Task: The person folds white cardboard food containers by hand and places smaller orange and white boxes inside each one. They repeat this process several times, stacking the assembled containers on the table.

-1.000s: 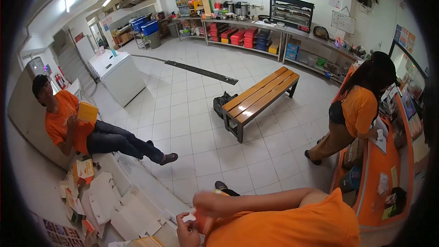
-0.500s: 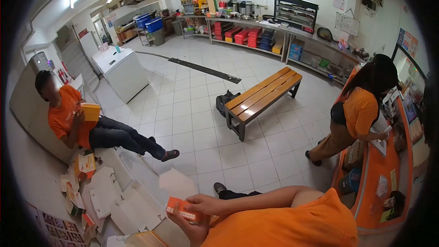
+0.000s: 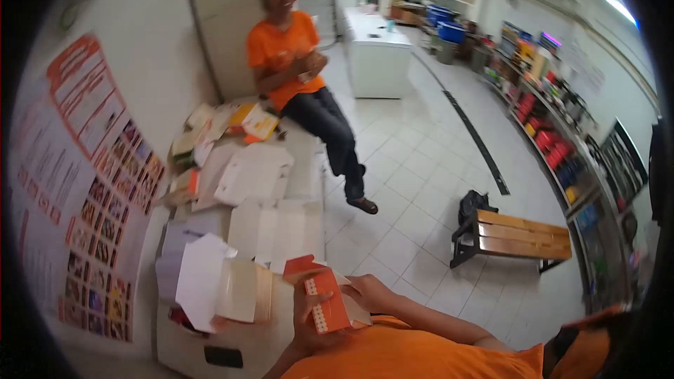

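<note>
An orange cardboard box (image 3: 330,302) with a white scalloped pattern along one edge is held in front of my orange shirt. My left hand (image 3: 307,319) grips its left side, with the fingers wrapped onto the printed face. On the opposite side, my right hand (image 3: 373,295) holds a panel of the box; some of its fingertips are hidden behind the card. One orange flap sticks up at the far end. Left of my hands, a stack of flat cartons (image 3: 246,291) and a tilted white carton (image 3: 202,282) lie on the white surface (image 3: 274,347).
Unfolded cartons (image 3: 256,172) and a yellow-orange box (image 3: 253,121) lie farther along the surface. A person in an orange shirt (image 3: 281,49) sits at its far end, hands together. A wooden bench (image 3: 523,235), black bag (image 3: 476,203) and white chest freezer (image 3: 379,56) stand on the floor.
My view has swung left. The orange box is now tilted up with a flap raised, still in both hands. The seated person's hands have come together, and the yellow box there no longer shows clearly.
</note>
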Available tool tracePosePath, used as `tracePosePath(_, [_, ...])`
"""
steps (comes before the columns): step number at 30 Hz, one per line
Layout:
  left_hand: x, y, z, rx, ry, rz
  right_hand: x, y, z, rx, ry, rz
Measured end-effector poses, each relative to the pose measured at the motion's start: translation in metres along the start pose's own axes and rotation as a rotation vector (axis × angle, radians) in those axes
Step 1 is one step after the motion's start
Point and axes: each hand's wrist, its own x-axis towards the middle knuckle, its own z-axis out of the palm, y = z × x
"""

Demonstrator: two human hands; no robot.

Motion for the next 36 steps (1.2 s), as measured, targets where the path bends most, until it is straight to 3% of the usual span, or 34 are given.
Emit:
tracePosePath(1, [-0.002,0.004,-0.004,0.102,0.033,0.032,0.008,-0.002,0.003,-0.054,-0.165,0.148])
tracePosePath(2, [-0.007,0.002,-0.005,0.126,0.076,0.012,0.020,-0.004,0.012,-0.068,-0.214,0.135])
tracePosePath(4, [-0.016,-0.015,-0.013,0.206,0.225,0.100,0.051,-0.004,0.038,0.152,0.287,0.139])
tracePosePath(5, [-0.023,-0.019,-0.016,0.257,0.304,0.139,0.073,0.006,0.038,0.144,0.231,0.123])
tracePosePath(6, [-0.011,-0.015,-0.023,0.284,0.317,0.215,0.102,0.017,0.033,0.010,0.019,-0.237])
tracePosePath(7, [-0.041,-0.033,-0.033,0.086,0.181,-0.091,0.124,0.020,0.033,-0.099,-0.217,-0.601])
tracePosePath(8, [-0.031,-0.024,-0.030,0.301,0.211,0.040,0.136,0.011,0.036,0.049,-0.185,-0.648])
tracePosePath(9, [-0.010,-0.013,-0.035,0.526,0.220,0.153,0.147,-0.003,0.041,0.203,-0.155,-0.673])
tracePosePath(12, [-0.009,0.015,-0.061,0.513,0.287,-0.083,0.199,-0.063,0.048,0.156,-0.350,-0.640])
tracePosePath(14, [-0.023,0.005,-0.070,0.133,0.864,-0.313,0.234,-0.100,0.051,0.084,-0.401,-0.600])
tracePosePath(16, [-0.060,-0.001,-0.105,0.618,0.889,-0.182,0.261,-0.120,0.069,0.062,-0.450,-0.585])
tracePosePath(17, [-0.074,-0.004,-0.113,0.643,0.910,-0.198,0.271,-0.125,0.082,-0.006,-0.495,-0.488])
tracePosePath(19, [-0.101,-0.010,-0.121,0.926,0.893,-0.818,0.281,-0.120,0.108,-0.074,-0.574,-0.398])
tracePosePath(21, [-0.119,-0.023,-0.127,0.894,0.876,-0.804,0.289,-0.099,0.139,-0.313,-0.523,-0.604])
tracePosePath(23, [-0.121,-0.023,-0.127,0.834,0.704,-1.090,0.297,-0.086,0.154,-0.407,-0.550,-0.611])
tracePosePath(25, [-0.116,-0.019,-0.130,0.864,0.747,-1.064,0.301,-0.085,0.157,-0.505,-0.562,-0.638])
tracePosePath(27, [-0.112,-0.013,-0.133,1.052,0.638,-1.194,0.296,-0.086,0.154,-0.620,-0.462,-0.732])
tracePosePath(34, [-0.117,-0.020,-0.138,0.947,0.743,-1.163,0.284,-0.108,0.157,-0.772,-0.516,-0.708])
tracePosePath(36, [-0.107,-0.018,-0.127,0.905,0.907,-0.843,0.283,-0.101,0.162,-0.741,-0.479,-0.716])
